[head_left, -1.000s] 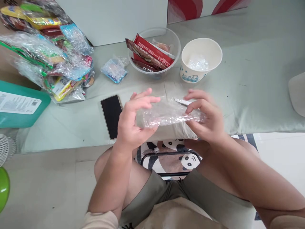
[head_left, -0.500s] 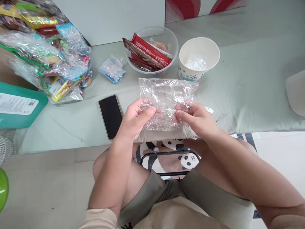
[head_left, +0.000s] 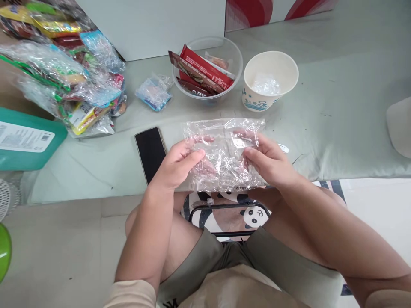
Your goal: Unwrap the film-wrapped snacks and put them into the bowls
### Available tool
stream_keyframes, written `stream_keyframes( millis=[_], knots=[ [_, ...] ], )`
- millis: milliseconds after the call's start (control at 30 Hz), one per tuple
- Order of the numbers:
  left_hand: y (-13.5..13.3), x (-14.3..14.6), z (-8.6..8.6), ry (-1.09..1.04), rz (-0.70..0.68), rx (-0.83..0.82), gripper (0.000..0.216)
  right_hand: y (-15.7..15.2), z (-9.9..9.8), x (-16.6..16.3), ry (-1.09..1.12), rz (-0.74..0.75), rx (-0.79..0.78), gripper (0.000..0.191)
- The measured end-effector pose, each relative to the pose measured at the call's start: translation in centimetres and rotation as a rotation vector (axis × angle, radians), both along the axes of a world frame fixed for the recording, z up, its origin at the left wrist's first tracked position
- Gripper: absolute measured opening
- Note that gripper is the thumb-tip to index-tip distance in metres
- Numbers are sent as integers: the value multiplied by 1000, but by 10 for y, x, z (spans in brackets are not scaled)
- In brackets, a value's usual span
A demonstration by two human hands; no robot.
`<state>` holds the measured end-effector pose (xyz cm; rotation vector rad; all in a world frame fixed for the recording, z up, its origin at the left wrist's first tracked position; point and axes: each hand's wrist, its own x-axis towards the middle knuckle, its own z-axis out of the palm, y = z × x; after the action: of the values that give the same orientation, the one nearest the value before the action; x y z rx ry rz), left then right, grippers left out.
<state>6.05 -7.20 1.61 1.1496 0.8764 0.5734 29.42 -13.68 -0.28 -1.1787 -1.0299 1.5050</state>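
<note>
A clear, crinkled plastic bag [head_left: 224,158] is stretched between my two hands above the table's front edge. My left hand [head_left: 184,162] grips its left side, thumb on top and fingers showing through the film. On the right side, my right hand [head_left: 266,158] pinches the bag the same way. I see no contents in the bag. Just beyond it stand a clear plastic bowl [head_left: 236,72] with red and brown wrapped snacks [head_left: 205,68] and a white paper cup [head_left: 257,102] holding crumpled clear plastic [head_left: 266,84].
A black phone [head_left: 150,152] lies left of my left hand. Behind it is a small blue-and-clear packet [head_left: 154,93]. Packaged snacks [head_left: 73,81] are heaped at the left beside a green container [head_left: 35,156]. A white container [head_left: 400,124] stands at the right edge.
The bag has come lower and nearer to me, its front edge now over the table's edge. My hands have moved slightly apart, both still gripping it.
</note>
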Motion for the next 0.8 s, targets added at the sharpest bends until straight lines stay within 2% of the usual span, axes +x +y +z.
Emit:
stream_keyframes(
  millis=[100,167,267,433,567,667,733,800],
  knots=[
    [1,2,-3,5,47,-5,32,1,1,0,-21,22,53,39],
    [2,2,-5,11,57,18,29,2,0,-1,-63,39,65,29],
    [3,0,-7,17,99,90,22,3,-2,-2,-64,-16,86,14],
    [7,-3,-4,-37,70,166,30,4,-4,0,75,-16,120,15],
    [14,-3,-3,-88,95,196,33,4,-3,4,-12,-54,118,12],
    [16,-3,-4,-91,115,136,43,5,-4,6,-81,-17,191,22],
    [16,-4,-6,-11,96,135,32,5,-6,6,-147,18,236,29],
    [14,-5,-7,71,60,158,18,5,-8,4,-177,13,215,25]
  ],
)
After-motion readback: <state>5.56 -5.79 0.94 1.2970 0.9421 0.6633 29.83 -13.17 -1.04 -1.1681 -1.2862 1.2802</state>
